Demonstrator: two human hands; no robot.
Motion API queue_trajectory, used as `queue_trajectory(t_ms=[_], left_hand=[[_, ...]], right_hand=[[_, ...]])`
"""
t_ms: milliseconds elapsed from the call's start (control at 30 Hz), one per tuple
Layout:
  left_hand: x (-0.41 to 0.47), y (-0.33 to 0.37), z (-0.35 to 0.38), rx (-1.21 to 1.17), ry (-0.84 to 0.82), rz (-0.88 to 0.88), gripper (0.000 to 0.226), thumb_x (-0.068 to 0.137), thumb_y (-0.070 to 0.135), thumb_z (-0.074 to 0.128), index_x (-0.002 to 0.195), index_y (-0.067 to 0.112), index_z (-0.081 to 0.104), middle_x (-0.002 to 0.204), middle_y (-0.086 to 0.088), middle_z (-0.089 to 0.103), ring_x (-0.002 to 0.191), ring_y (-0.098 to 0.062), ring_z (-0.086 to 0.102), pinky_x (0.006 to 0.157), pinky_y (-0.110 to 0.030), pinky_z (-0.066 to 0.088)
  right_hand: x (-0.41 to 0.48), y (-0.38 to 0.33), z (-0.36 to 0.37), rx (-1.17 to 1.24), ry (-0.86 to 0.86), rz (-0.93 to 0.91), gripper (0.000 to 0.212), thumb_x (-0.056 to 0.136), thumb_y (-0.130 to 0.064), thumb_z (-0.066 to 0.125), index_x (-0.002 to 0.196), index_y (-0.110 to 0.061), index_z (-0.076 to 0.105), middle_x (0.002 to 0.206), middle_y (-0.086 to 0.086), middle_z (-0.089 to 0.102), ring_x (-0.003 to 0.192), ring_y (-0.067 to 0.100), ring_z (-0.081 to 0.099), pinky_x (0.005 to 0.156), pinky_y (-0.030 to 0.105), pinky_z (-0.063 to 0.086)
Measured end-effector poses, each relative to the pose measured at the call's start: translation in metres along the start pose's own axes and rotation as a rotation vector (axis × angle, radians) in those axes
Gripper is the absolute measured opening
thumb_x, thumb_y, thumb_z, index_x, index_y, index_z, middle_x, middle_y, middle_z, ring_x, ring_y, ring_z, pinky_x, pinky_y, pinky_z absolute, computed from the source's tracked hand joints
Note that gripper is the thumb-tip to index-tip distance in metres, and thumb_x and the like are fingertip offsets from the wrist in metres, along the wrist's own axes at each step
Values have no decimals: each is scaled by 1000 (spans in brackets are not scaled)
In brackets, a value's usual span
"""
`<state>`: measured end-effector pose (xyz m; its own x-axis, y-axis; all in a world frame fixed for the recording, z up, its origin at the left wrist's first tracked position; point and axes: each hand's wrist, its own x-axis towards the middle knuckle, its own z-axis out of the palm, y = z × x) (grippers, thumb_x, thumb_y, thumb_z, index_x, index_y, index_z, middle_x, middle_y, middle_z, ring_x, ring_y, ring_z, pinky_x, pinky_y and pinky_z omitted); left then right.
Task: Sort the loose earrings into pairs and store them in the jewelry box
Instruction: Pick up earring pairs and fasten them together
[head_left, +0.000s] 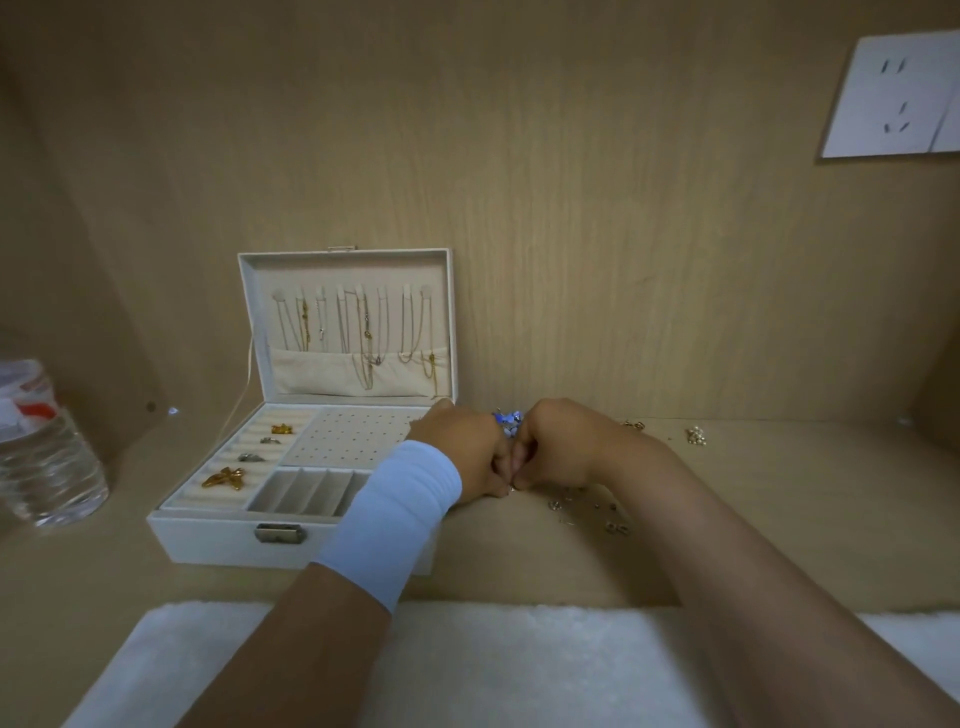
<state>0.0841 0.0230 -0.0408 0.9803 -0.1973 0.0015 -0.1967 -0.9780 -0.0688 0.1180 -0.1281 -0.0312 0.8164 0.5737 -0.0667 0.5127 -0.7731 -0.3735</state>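
An open white jewelry box (208, 540) stands on the wooden shelf, left of centre. Its lid holds hanging necklaces (358, 332); its ring rolls carry gold and silver pieces (224, 478), beside a holed earring panel (353, 436). My left hand (462, 457), with a white wristband, and my right hand (556, 447) meet just right of the box, fingers curled. Together they pinch a tiny earring (511, 488) at the fingertips. Several loose earrings (582, 509) lie scattered on the shelf under my right wrist. A blue piece (508, 419) shows behind the knuckles.
A clear plastic water bottle (41, 447) stands at the far left. More small gold earrings (696, 435) lie at the back right. A white socket plate (893, 93) is on the wall, upper right. White fluffy fabric (493, 670) covers the near edge.
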Motion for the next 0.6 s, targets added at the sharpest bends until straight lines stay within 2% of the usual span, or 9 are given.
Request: queue_trajectory(t_ms=[133, 267, 367, 433, 467, 533, 600], left_hand=[[1, -2, 2, -66, 8, 4, 8, 80, 47, 70, 81, 40, 73, 87, 18, 69, 97, -17, 57, 107, -39, 37], [-7, -1, -7, -182, 103, 19, 12, 84, 32, 65, 84, 29, 76, 86, 11, 72, 90, -16, 63, 97, -27, 41], [-16, -6, -17, -250, 152, -13, 15, 86, 27, 61, 85, 21, 75, 86, 4, 73, 86, -17, 67, 91, -30, 50], [-23, -14, -25, -367, 169, -40, 10, 86, 27, 65, 83, 24, 74, 84, 7, 72, 84, -12, 66, 86, -33, 54], [-26, -17, -29, -430, 185, -49, 7, 85, 26, 67, 82, 26, 73, 84, 10, 71, 83, -9, 66, 84, -32, 55], [-35, -24, -34, -524, 233, -57, 7, 85, 24, 69, 81, 28, 72, 80, 14, 68, 76, -2, 63, 79, -26, 54], [-43, -31, -38, -594, 269, -71, 9, 85, 21, 68, 83, 29, 69, 79, 15, 65, 72, -1, 60, 74, -23, 51]], right_hand=[[-1, 3, -1, 36, 8, 4, 12, 80, -26, 77, 70, -30, 73, 78, -11, 70, 78, 10, 65, 76, 28, 54], [-2, 4, -6, 76, 91, 24, 11, 82, -21, 64, 78, -15, 72, 86, 6, 72, 81, 21, 67, 76, 37, 57], [-5, -2, -8, 154, 134, 21, 11, 83, -14, 60, 81, -7, 67, 86, 13, 71, 63, 21, 63, 62, 36, 56], [-7, -6, -8, 231, 156, 10, 6, 83, -13, 64, 78, -12, 68, 82, 8, 70, 55, 13, 60, 52, 28, 52], [-7, -8, -8, 256, 171, -8, 8, 83, -13, 67, 77, -17, 68, 80, 1, 69, 56, 8, 60, 52, 25, 49], [-5, -10, -8, 277, 214, -54, 12, 84, -14, 69, 79, -26, 69, 82, -6, 68, 67, 4, 61, 61, 20, 48], [-2, -12, -7, 292, 248, -82, 14, 84, -14, 71, 92, -26, 73, 86, -7, 68, 77, 4, 64, 72, 20, 49]])
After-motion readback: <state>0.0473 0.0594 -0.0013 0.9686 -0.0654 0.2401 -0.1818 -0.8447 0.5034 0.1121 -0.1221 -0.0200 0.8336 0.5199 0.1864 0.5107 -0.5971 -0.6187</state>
